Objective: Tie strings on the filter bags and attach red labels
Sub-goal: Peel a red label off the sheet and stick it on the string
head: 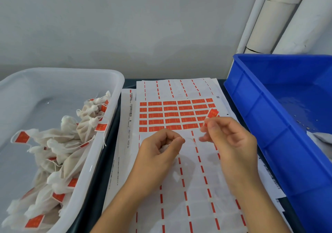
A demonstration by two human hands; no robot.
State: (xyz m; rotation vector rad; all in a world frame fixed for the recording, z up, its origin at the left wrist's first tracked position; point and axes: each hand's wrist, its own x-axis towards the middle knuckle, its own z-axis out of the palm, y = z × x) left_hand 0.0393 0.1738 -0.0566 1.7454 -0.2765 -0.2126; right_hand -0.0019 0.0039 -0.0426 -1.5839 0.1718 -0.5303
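Against a plain grey wall, a dark tabletop (107, 160) carries the work. Over its middle, the left hand (158, 153) is curled round a small white filter bag (164, 147), of which only a crumpled bit shows inside the fist. The right hand (228, 139) pinches a red label (212, 113) between thumb and forefinger; the label is a small red rectangle with faint yellow marks, tilted and sticking up above the fingertips. A thin white string (191, 139) seems to run between the two hands, though it is too faint to be sure. Both hands hover just above a label sheet (172, 115), white backing paper with rows of red labels in its upper part and bare strips with red dashes below. More sheets lie stacked under it. To the left stands a translucent white tub (100, 151) holding a pile of tied off-white filter bags (59, 142), each with a red tag on its string. To the right stands a blue plastic crate (251, 106), and behind it white pipes (280, 17) lean against the wall.
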